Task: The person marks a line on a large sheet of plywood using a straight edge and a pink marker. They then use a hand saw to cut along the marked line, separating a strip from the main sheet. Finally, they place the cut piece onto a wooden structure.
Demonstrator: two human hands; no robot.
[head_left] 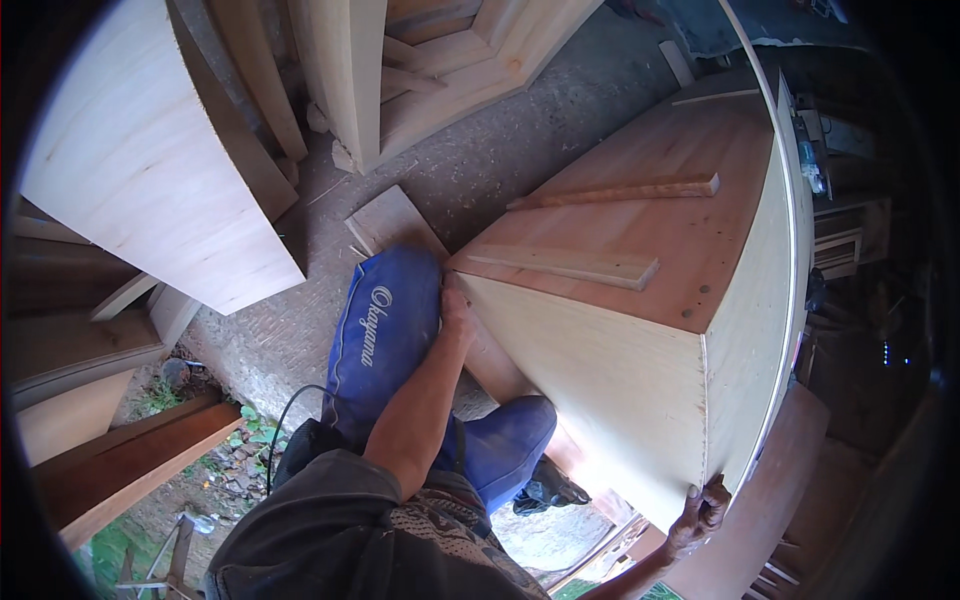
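Observation:
A large wooden cabinet (590,390) lies in front of me, with pale plywood on its near end and a reddish-brown upper face. My left hand (457,308) is closed at the cabinet's left corner, its fingertips partly hidden against the edge. At the lower end of the near vertical corner, my right hand (695,515) straddles the edge. Its thumb is on the near face and its fingers are curled on the right side. Two wooden strips, a lighter one (565,266) and a darker one (625,190), rest on the upper face.
A pale plywood sheet (150,150) leans at the upper left, beside wooden frames (440,90). A board (398,222) lies on the concrete floor (560,130) by the cabinet's left corner. Brown planks (150,465) are at lower left. A thin white-edged strip (793,230) curves along the cabinet's right side.

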